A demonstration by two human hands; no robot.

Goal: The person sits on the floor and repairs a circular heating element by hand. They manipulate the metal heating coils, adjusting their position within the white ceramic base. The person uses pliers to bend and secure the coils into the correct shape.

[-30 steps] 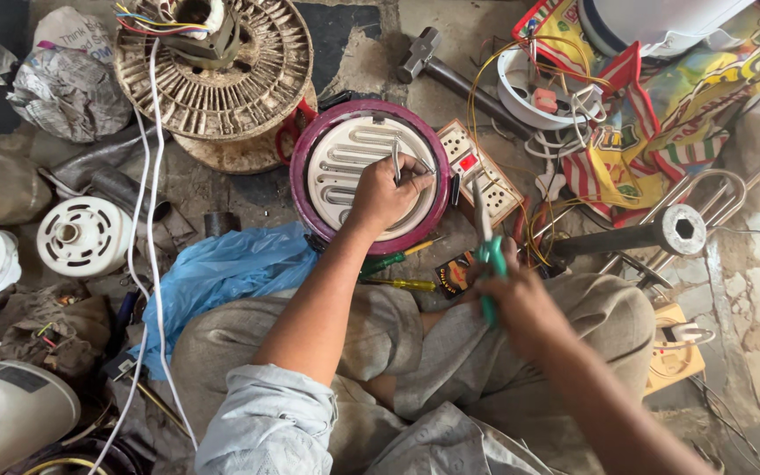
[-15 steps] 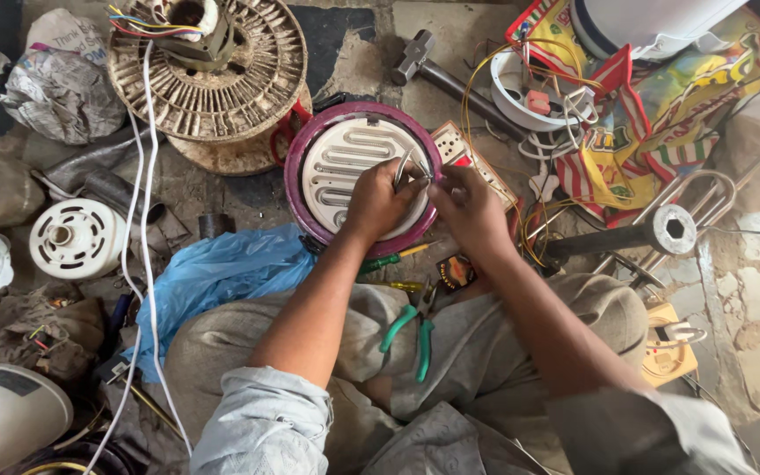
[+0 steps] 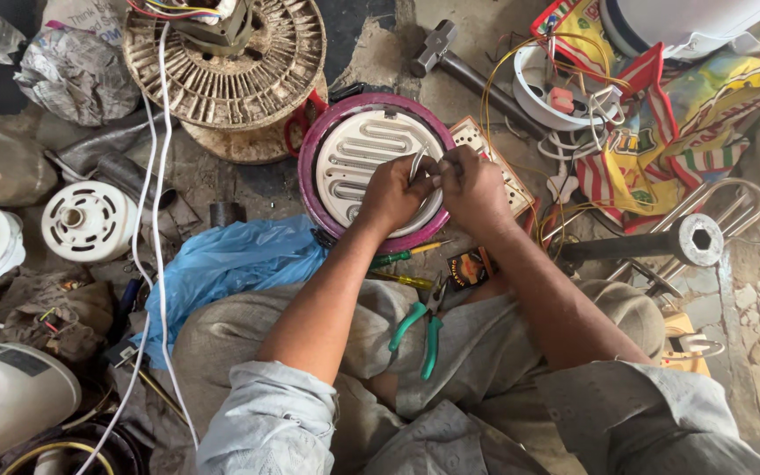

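your left hand (image 3: 390, 192) and right hand (image 3: 471, 183) both pinch a thin metal wire (image 3: 417, 164) over the round heater plate (image 3: 354, 158) on the floor, pliers (image 3: 424, 330) lying unused on your lap, the wire not yet seated.

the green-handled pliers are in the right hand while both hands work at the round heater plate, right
Not quite: the head view shows the green-handled pliers lying on the lap, in neither hand. Both the left hand and right hand are at the round heater plate.

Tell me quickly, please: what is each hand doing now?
Left hand: closed, pinching a metal strip on the heater plate.
Right hand: closed on the same strip.
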